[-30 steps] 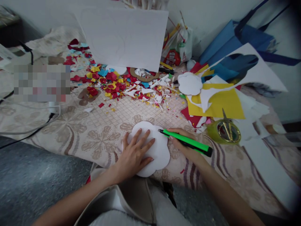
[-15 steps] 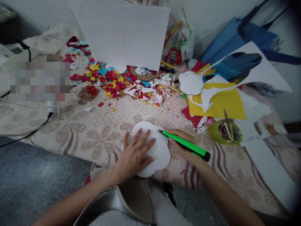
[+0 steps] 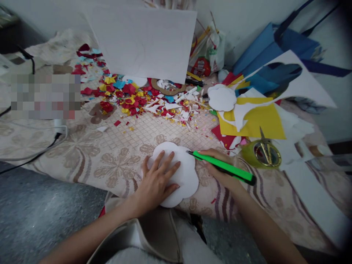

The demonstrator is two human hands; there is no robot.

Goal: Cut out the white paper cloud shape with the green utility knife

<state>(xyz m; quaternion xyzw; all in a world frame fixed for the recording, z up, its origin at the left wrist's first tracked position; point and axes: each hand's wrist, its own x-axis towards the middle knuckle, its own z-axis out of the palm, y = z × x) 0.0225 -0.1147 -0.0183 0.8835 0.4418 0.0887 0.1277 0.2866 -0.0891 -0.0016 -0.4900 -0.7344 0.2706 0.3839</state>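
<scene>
A white scalloped paper shape (image 3: 188, 176) lies flat near the table's front edge. My left hand (image 3: 157, 178) rests on its left part with the fingers spread. To the right, my right hand (image 3: 218, 165) is closed round a green utility knife (image 3: 225, 167) with a black end. The knife slants, its blade tip over the upper right part of the white shape; whether the tip touches the paper cannot be made out.
Coloured paper scraps (image 3: 132, 99) litter the middle back, before an upright white board (image 3: 145, 44). At right are yellow paper (image 3: 264, 123), a tape roll (image 3: 262, 154) holding scissors, white cut sheets and a blue bag (image 3: 255, 47). Cables (image 3: 35, 157) cross the left side.
The green knife and my right hand have shifted slightly to the right. My left hand stays on the white shape.
</scene>
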